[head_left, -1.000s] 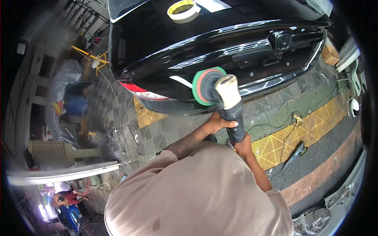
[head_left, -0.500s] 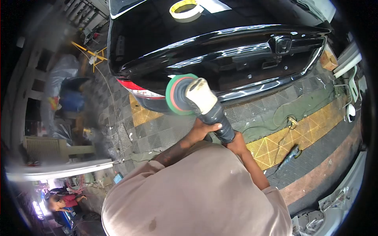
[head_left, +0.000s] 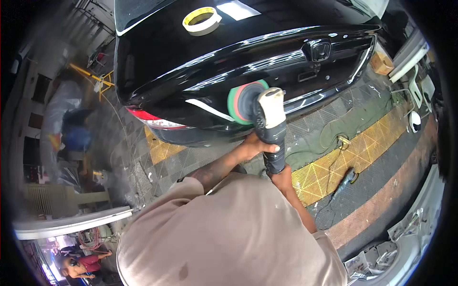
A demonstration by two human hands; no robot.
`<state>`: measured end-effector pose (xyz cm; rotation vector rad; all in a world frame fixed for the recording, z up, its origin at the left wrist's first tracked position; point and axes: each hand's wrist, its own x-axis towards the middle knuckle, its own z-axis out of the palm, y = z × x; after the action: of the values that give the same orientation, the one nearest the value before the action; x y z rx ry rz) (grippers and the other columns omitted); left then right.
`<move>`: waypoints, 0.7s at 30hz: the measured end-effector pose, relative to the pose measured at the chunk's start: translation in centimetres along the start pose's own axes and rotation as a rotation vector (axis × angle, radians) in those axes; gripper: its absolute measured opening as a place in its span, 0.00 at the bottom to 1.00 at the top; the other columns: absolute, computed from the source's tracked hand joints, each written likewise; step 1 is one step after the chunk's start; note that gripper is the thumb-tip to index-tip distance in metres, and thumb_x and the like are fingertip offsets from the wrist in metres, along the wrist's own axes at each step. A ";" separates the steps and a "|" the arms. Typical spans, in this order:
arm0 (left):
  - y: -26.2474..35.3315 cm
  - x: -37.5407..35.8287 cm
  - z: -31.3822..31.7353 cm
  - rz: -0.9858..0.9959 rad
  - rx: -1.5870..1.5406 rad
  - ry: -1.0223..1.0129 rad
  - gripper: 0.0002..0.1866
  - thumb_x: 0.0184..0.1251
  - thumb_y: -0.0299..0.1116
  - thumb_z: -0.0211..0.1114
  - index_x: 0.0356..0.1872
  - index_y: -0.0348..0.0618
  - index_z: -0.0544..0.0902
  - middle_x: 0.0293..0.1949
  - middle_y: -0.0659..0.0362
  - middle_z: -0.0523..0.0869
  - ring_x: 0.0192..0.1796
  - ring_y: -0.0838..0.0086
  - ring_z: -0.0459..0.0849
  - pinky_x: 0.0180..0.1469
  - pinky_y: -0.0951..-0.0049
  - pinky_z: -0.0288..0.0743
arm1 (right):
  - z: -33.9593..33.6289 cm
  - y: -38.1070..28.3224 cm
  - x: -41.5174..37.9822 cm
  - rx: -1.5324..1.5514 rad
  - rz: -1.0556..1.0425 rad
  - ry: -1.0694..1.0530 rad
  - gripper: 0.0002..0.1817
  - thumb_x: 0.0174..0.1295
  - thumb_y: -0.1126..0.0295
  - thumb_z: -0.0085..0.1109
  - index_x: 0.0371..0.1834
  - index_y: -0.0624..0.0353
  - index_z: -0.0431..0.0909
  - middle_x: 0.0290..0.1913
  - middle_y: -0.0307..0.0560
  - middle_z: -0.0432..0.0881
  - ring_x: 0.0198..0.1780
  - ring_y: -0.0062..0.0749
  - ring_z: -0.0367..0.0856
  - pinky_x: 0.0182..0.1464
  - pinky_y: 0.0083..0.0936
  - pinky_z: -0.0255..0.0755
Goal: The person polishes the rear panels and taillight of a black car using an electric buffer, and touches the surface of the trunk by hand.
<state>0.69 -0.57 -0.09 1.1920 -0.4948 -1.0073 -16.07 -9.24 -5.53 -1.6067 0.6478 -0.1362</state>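
A car polisher with a green-edged pad is held in both hands, its pad tilted against the rear of a black car. My left hand is closed round the middle of the polisher's body, thumb across the black casing. Lower down, my right hand wraps the end of the black handle, its fingers partly hidden. The red and white tail light lies left of the pad. On the trunk lid rests a roll of masking tape.
A second power tool lies on the yellow and grey floor mats, with a cord trailing from it. Behind the car's right side stand a cardboard box and white chairs. Another person appears at lower left.
The polisher and both hands have moved right along the car's rear, and the tool's body stands more upright in view. The whole scene has shifted slightly left.
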 end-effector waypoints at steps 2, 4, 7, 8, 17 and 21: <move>0.1 1.3 0.7 0.014 -0.021 -0.041 0.36 0.45 0.35 0.81 0.60 0.41 0.76 0.53 0.57 0.80 0.58 0.68 0.77 0.63 0.61 0.70 | -0.3 0.3 0.1 0.036 0.073 0.031 0.14 0.45 0.76 0.68 0.37 0.69 0.81 0.33 0.47 0.86 0.34 0.27 0.83 0.40 0.28 0.77; 0.3 1.4 0.8 0.015 -0.034 -0.061 0.37 0.45 0.35 0.81 0.60 0.41 0.76 0.53 0.57 0.81 0.59 0.67 0.77 0.63 0.61 0.70 | -0.9 1.2 0.7 -0.042 0.015 -0.001 0.14 0.46 0.77 0.71 0.36 0.69 0.81 0.32 0.48 0.86 0.34 0.29 0.82 0.41 0.31 0.77; 0.1 -0.3 0.3 0.056 -0.005 0.009 0.37 0.46 0.36 0.81 0.60 0.41 0.75 0.52 0.57 0.81 0.58 0.68 0.77 0.63 0.62 0.70 | -0.7 1.6 1.0 -0.057 -0.020 -0.079 0.14 0.45 0.77 0.71 0.36 0.68 0.81 0.33 0.47 0.86 0.34 0.28 0.82 0.40 0.30 0.77; -0.4 -1.0 -0.3 0.062 -0.011 0.040 0.36 0.47 0.35 0.81 0.60 0.41 0.75 0.52 0.57 0.81 0.58 0.68 0.77 0.62 0.62 0.71 | -0.4 1.5 1.0 -0.055 -0.023 -0.087 0.14 0.45 0.77 0.71 0.36 0.68 0.81 0.33 0.47 0.86 0.34 0.28 0.82 0.40 0.30 0.77; -2.1 -7.2 -2.6 0.170 -0.061 0.305 0.26 0.57 0.29 0.75 0.56 0.40 0.76 0.51 0.57 0.81 0.55 0.69 0.80 0.59 0.63 0.75 | 1.3 -1.2 1.5 -0.084 0.002 -0.319 0.16 0.46 0.74 0.69 0.38 0.70 0.83 0.36 0.53 0.88 0.40 0.27 0.85 0.45 0.30 0.78; -0.6 -7.7 -2.6 0.167 -0.093 0.303 0.33 0.51 0.30 0.79 0.60 0.40 0.75 0.52 0.57 0.81 0.57 0.68 0.78 0.63 0.62 0.72 | 1.6 -2.4 1.3 -0.122 -0.002 -0.333 0.16 0.46 0.75 0.69 0.39 0.70 0.83 0.36 0.53 0.88 0.41 0.27 0.85 0.45 0.29 0.78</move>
<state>-1.33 7.30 -0.20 1.1744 -0.2987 -0.6845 -13.49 -8.48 -3.89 -1.6977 0.4015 0.1705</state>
